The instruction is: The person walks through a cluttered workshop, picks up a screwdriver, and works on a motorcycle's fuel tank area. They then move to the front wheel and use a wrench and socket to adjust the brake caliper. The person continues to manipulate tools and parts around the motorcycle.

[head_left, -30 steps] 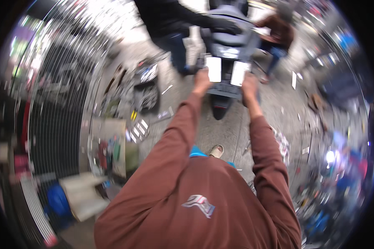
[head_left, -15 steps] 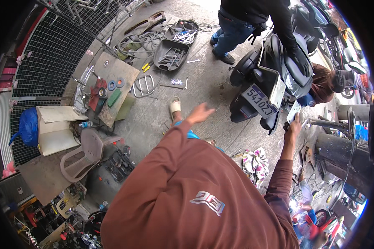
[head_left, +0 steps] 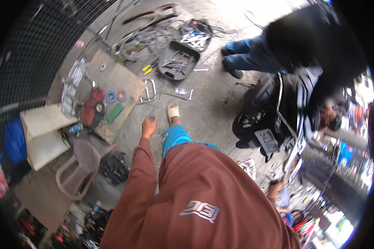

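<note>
My left hand (head_left: 150, 125) hangs in front of me, short of the wooden board, its fingers loosely curled and apart with nothing visible in them. On the other side, my right hand (head_left: 275, 190) is low and smeared by motion, partly behind my brown sleeve. A pale flat piece (head_left: 295, 169) shows near it; whether the hand holds that piece cannot be made out. Beyond my right hand stands a dark motorcycle (head_left: 257, 110) with a plate (head_left: 266, 140) at its tail. A person in dark top and jeans (head_left: 253, 54) leans over it.
The wooden board (head_left: 126, 89) bears red gloves (head_left: 93, 101), tape rolls (head_left: 111, 96) and a green block (head_left: 114, 112). Ahead lie an open tool case (head_left: 178, 74), a wrench (head_left: 201, 69) and a metal frame (head_left: 148, 92). A plastic chair (head_left: 79, 166) stands left; a patterned cloth (head_left: 248, 168) lies right.
My left hand has swung left and down toward my side. My right hand has dropped back from beside the motorcycle. My view has shifted, and the person leans further over the motorcycle.
</note>
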### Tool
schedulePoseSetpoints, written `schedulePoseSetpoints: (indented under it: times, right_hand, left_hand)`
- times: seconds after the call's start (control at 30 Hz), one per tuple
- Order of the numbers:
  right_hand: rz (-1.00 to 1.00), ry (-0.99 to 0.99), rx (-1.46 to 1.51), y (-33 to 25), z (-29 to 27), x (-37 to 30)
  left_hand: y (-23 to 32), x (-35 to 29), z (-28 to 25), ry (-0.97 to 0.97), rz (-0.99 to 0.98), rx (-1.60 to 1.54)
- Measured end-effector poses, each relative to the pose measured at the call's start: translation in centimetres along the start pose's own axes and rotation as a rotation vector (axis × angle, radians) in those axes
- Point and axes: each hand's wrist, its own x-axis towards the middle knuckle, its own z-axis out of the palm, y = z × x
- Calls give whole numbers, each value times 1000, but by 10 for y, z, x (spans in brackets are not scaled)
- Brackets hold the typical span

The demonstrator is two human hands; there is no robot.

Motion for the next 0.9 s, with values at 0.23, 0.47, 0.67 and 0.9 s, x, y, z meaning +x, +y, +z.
schedulePoseSetpoints:
  times: [0.23,0.47,0.67,0.9]
  right_hand:
    - [211,-1248,915,-203,111,183]
    - [83,-1266,1340,-373,135,475]
    - [-231,-1180,1090,-460,118,602]
    - [-445,-1639,894,-534,140,515]
  left_hand:
    - [15,-26,-27,97,-341,-241]
    - [-41,-249,57,262,-843,-277]
    - [4,-423,175,624,-1142,-477]
    - [83,-495,271,770,-1283,-1069]
